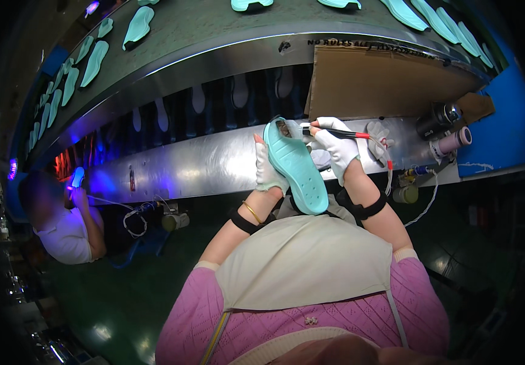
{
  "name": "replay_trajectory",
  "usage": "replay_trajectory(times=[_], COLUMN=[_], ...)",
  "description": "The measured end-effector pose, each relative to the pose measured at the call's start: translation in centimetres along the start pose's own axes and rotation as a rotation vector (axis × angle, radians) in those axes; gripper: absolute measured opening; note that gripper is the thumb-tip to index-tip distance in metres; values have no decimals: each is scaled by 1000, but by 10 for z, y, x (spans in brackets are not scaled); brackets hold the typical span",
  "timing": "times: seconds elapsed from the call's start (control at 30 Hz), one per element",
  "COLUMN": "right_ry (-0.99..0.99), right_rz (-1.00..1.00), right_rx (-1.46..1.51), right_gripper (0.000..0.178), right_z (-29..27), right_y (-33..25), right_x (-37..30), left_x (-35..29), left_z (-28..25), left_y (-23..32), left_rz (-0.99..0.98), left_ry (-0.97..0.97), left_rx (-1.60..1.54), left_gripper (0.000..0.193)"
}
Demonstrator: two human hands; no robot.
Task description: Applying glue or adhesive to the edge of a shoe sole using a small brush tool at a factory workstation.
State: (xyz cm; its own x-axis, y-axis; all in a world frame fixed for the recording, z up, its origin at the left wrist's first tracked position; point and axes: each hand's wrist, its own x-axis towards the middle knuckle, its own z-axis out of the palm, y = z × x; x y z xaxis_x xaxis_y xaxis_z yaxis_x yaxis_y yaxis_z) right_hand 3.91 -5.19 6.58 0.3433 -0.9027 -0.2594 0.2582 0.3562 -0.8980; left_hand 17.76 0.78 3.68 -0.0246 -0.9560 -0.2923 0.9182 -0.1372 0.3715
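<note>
A turquoise shoe sole [302, 173] is tilted in front of my chest, its far end up and its perforated end toward me. My left hand [268, 167], in a white glove with bare fingertips, grips its left side; part of the fingers is hidden behind it. My right hand [337, 149], gloved the same way, is closed on a brush [335, 132] with a black and red handle and a cord or tube at its rear. The pale brush head touches or lies just over the sole's far end; I cannot tell which.
Beyond the metal bench [195, 161] runs a conveyor belt [192, 27] carrying several turquoise soles. A cardboard sheet [390, 85] stands in front of it. A white glove [378, 135], a black bottle [438, 121] and a pink bottle [450, 142] are right. A co-worker [68, 228] sits left.
</note>
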Motion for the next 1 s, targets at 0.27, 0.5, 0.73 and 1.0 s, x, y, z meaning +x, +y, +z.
replay_trajectory(times=[0.27,0.5,0.73,1.0], right_ry=[-123,-139,-259,-216], right_rz=[-445,-332,-144,103], right_rx=[-174,-215,-298,-123], right_gripper=[13,13,10,12], right_z=[14,12,8,-7], right_y=[29,18,11,32], right_x=[-3,-4,-17,-18], left_x=[14,7,1,-13], left_z=[-12,-9,-3,-13], left_y=[-9,9,27,32], left_rz=[149,91,66,-188], left_ry=[136,14,75,-31], left_rx=[92,38,53,97], left_gripper=[67,63,73,86])
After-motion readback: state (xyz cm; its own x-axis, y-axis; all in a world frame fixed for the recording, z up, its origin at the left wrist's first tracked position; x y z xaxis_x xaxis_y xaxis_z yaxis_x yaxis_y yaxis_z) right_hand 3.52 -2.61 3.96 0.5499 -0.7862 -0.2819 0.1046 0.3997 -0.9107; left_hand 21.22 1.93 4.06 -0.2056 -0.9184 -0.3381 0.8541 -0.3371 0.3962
